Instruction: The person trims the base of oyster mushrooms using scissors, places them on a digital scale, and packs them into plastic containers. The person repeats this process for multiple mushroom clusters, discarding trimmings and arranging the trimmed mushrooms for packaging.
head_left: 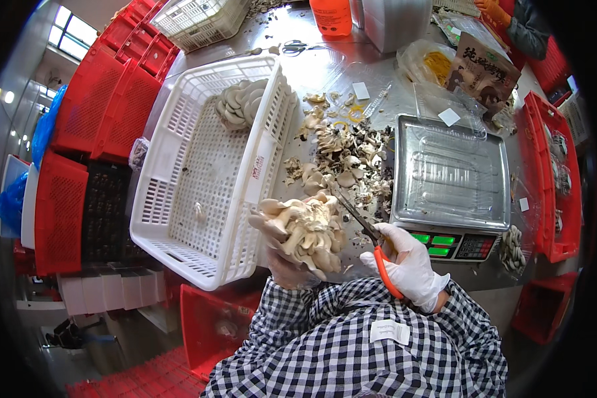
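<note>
My left hand (284, 268), mostly hidden, holds up a large cluster of pale oyster mushrooms (302, 232) from below. My right hand (404, 262), in a white glove, grips orange-handled scissors (386, 272), whose blades point up-left to the cluster's upper right edge. Behind, loose mushroom scraps and dark debris (365, 156) lie on the steel table (292, 186). To the left, a white perforated basket (186, 186) has a grey mushroom clump (239, 103) in its far corner. To the right, a steel scale (451, 172) with a clear tray on it shows green displays.
Red crates stand at left (73, 219), below the table and along the right (554, 219). Farther back are another basket (199, 16), an orange container (331, 16), clear trays (391, 23) and a brown package (481, 73). A co-worker's orange-gloved hand (494, 13) is at upper right.
</note>
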{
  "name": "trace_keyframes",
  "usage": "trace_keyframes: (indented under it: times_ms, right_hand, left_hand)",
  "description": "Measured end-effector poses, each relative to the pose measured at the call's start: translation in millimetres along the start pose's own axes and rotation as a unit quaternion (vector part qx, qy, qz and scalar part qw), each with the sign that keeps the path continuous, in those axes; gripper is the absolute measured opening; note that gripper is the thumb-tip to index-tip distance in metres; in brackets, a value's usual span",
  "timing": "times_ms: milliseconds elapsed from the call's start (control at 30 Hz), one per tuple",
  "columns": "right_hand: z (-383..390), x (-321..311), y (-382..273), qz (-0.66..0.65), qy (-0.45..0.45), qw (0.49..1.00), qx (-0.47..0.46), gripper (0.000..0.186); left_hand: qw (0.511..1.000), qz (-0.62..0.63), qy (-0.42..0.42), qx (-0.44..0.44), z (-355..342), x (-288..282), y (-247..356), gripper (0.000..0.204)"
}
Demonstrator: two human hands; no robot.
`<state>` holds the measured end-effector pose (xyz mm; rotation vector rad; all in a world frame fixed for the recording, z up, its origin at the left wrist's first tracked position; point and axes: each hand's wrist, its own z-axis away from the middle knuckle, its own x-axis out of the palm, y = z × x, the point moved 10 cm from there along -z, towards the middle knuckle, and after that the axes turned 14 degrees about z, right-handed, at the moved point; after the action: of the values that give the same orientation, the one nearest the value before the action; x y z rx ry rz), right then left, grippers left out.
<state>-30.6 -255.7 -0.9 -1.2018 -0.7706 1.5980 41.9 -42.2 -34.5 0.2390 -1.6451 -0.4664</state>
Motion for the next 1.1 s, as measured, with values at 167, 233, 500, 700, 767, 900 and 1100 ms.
trace_keyframes:
  times_ms: [167,233,500,700,767,900,1100]
  right_hand:
    - [-22.1,11.7,46.9,0.177,0.020,0.980,0.087,0.057]
    - [-31.6,26.5,48.0,0.250,-0.040,0.956,0.148,0.057]
    - [-67.5,57.0,71.6,0.420,-0.063,0.899,0.103,0.054]
    - [-43.5,15.2,-45.1,-0.009,0.059,0.987,-0.149,0.034]
    - [-32.9,31.0,-73.5,0.022,-0.057,0.988,-0.139,0.038]
    - [-23.8,34.4,-84.6,0.164,0.074,0.964,-0.196,0.030]
    - [-28.5,28.3,-74.5,0.174,0.104,0.954,-0.219,0.015]
  left_hand:
    - [0.963,0.244,0.061,-0.093,-4.8,-29.8,6.1,0.054]
    - [0.947,0.275,0.082,-0.141,0.1,-63.2,4.0,0.051]
    - [0.991,0.060,0.099,-0.071,-1.3,-63.9,34.7,0.046]
    - [0.979,0.016,-0.036,-0.201,-13.1,38.1,17.8,0.040]
    - [0.973,-0.045,0.017,-0.226,-15.5,29.4,12.1,0.043]
    - [0.961,-0.111,-0.069,-0.243,-24.5,24.2,0.7,0.058]
    - [0.970,-0.057,-0.013,-0.238,-11.4,30.5,-14.5,0.082]
